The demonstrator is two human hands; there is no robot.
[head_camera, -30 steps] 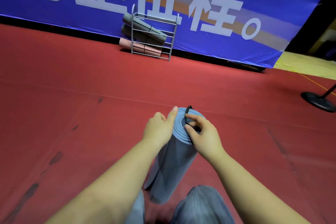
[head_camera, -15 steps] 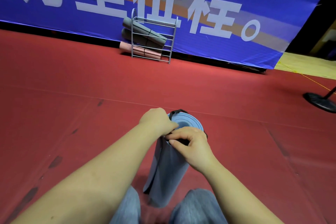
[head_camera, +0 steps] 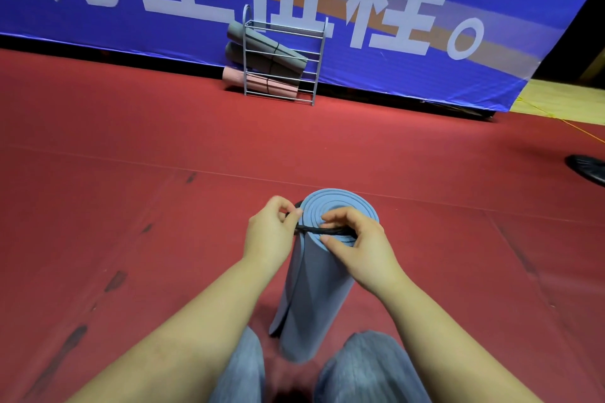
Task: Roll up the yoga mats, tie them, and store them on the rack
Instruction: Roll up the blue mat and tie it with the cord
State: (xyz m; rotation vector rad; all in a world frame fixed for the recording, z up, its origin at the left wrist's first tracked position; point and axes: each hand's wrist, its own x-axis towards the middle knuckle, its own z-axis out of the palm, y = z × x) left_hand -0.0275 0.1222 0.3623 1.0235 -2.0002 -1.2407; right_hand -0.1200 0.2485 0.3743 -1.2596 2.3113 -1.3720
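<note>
Blue rolled mat (head_camera: 314, 288) upright on red floor (head_camera: 131, 206), lower centre, between knees. Black strap (head_camera: 322, 230) stretched across its top end. Left hand (head_camera: 270, 232) pinches strap; right hand (head_camera: 357, 245) curled on it. Rack (head_camera: 283, 59) with rolled mats upper centre, against blue banner (head_camera: 425, 10).

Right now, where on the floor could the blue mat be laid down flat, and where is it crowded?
Bare red carpet lies left of the left hand, and between the blue mat and the rack. It is crowded around the knees and at the stand base on the right.
</note>
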